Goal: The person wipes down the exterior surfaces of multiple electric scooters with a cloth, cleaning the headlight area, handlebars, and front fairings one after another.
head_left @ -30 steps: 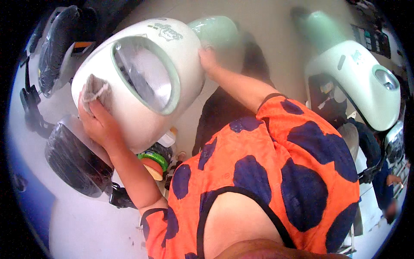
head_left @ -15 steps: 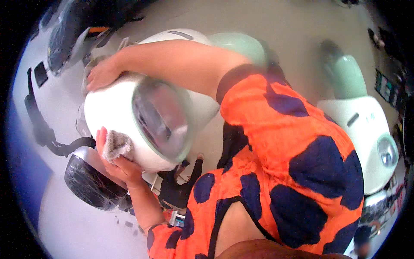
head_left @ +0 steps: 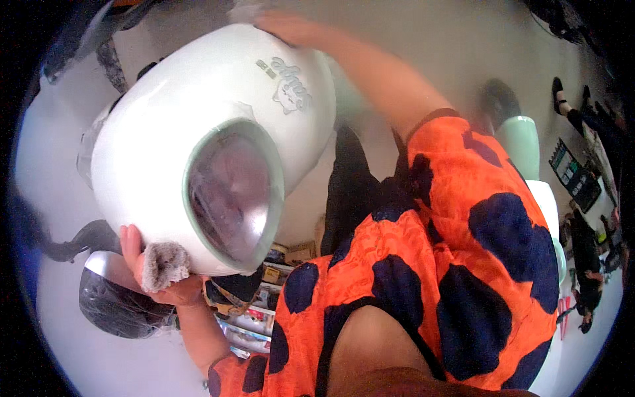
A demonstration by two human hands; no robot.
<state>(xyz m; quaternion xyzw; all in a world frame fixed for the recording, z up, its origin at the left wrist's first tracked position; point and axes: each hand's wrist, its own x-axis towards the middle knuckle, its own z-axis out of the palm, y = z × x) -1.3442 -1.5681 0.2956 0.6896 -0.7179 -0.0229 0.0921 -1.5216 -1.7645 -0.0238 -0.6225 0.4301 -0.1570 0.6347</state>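
A large, glossy white rounded shell (head_left: 159, 139), apparently the front of a scooter, fills the left half of the head view. Its oval headlight (head_left: 231, 192) has a pale green rim and a smoky lens. My left hand (head_left: 182, 288) rests against the shell's lower left edge, fingers up along it, with a bunched grey-beige cloth (head_left: 165, 266) held in it. At the far upper edge of the shell, my right hand (head_left: 284, 28) lies blurred by motion. Something pale, perhaps cloth, shows beside its fingertips; whether the fingers grip it cannot be made out.
A plastic-wrapped black and silver rounded part (head_left: 116, 298) sticks out beside my left hand. Further right stands another white vehicle with a green mudguard (head_left: 519, 145) over a dark wheel. Shelves with goods (head_left: 254, 324) show below the headlight, and a person in black (head_left: 585, 258) is far right.
My right hand has swept from the shell's left side to its far upper edge, to the right. The shell looks nearer and larger. My left hand keeps its place with the cloth.
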